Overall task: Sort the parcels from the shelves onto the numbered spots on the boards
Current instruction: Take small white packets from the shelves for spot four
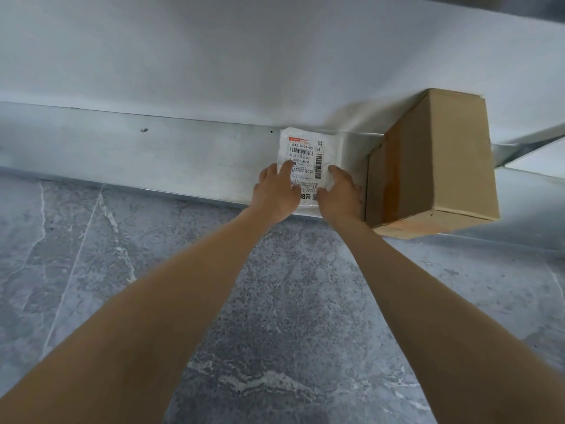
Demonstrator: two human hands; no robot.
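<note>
On the grey shelf [122,154] mid-frame the white parcel [305,142] points away from us, left hand [276,194] flat on its label, right hand [339,194] at its edge, grip unclear.

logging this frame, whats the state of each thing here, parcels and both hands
white parcel: flat on the shelf, label up, both hands on it
cardboard box: closed, taped, on the shelf, right of the parcel
left hand: fingers straight, touching the label
right hand: on the parcel's right edge, grip unclear
</note>
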